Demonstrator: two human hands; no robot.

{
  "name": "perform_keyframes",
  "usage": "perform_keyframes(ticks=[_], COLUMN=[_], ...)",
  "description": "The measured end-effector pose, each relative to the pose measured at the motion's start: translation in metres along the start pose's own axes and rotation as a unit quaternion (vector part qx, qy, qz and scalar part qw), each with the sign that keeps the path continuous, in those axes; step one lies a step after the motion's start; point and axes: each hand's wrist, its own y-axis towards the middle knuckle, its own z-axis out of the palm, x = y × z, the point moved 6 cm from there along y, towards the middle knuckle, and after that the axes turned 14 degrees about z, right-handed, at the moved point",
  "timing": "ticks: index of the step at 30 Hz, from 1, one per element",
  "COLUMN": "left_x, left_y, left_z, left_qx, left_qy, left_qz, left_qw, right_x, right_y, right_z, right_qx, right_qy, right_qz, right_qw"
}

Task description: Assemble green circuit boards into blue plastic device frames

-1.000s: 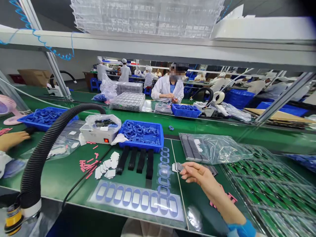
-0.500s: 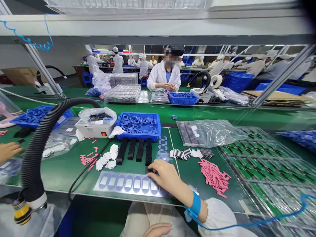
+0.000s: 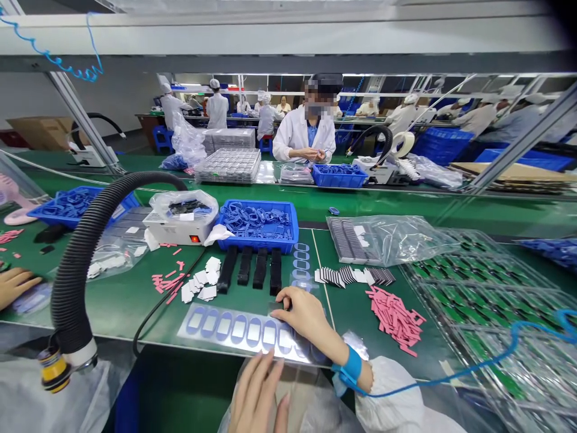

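Observation:
My right hand (image 3: pixel 304 314), with a blue wrist strap (image 3: pixel 349 364), is over the right end of a clear sheet of oval purple stickers (image 3: pixel 238 328) with pale centres. Its thumb and forefinger close around a small dark piece that is mostly hidden. Several rows of black pieces (image 3: pixel 260 269) lie just beyond these fingertips. My left hand (image 3: pixel 258 391) is above my lap at the front edge of the bench, its fingers stretched and apart, holding nothing. The fingertips reach the near edge of the sticker sheet.
White squares (image 3: pixel 201 281) and pink strips (image 3: pixel 396 319) lie around. A blue bin (image 3: pixel 288 240) of blue frames stands behind. A black hose (image 3: pixel 74 270) arches at left, near a co-worker's hand (image 3: pixel 15 285). Trays of green boards (image 3: pixel 473 300) fill the right.
My left hand has risen from my lap toward the sticker sheet, its fingers spreading. My right hand has drawn slightly back from the black rows. The view has shifted a little.

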Motion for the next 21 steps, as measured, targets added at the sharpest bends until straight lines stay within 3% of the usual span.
perform_keyframes(ticks=[8, 11, 13, 16, 18, 19, 21], left_x=[0.005, -0.002, -0.005, -0.003, 0.000, 0.001, -0.002], left_y=[0.006, 0.008, 0.011, 0.014, 0.017, 0.019, 0.024], left_z=[0.030, 0.039, 0.039, 0.029, 0.018, 0.013, 0.008], left_qx=[0.119, 0.161, 0.164, 0.120, 0.075, 0.056, 0.051], left_qy=[0.169, 0.211, 0.199, 0.075, -0.099, -0.208, -0.428], left_qz=[0.064, 0.093, 0.074, -0.005, -0.071, -0.110, -0.181], left_qw=[0.976, 0.960, 0.963, 0.990, 0.990, 0.970, 0.884], right_x=[0.002, -0.001, -0.003, -0.003, 0.000, 0.002, 0.005], right_y=[0.000, -0.004, -0.012, -0.035, -0.056, -0.068, -0.089], right_z=[-0.002, -0.015, -0.029, -0.050, -0.060, -0.063, -0.063], right_qx=[-0.008, -0.033, -0.046, -0.032, 0.003, 0.029, 0.093], right_qy=[0.108, 0.173, 0.216, 0.264, 0.289, 0.304, 0.338], right_qz=[-0.005, -0.011, -0.022, -0.057, -0.088, -0.104, -0.132], right_qw=[0.994, 0.984, 0.975, 0.962, 0.953, 0.947, 0.927])
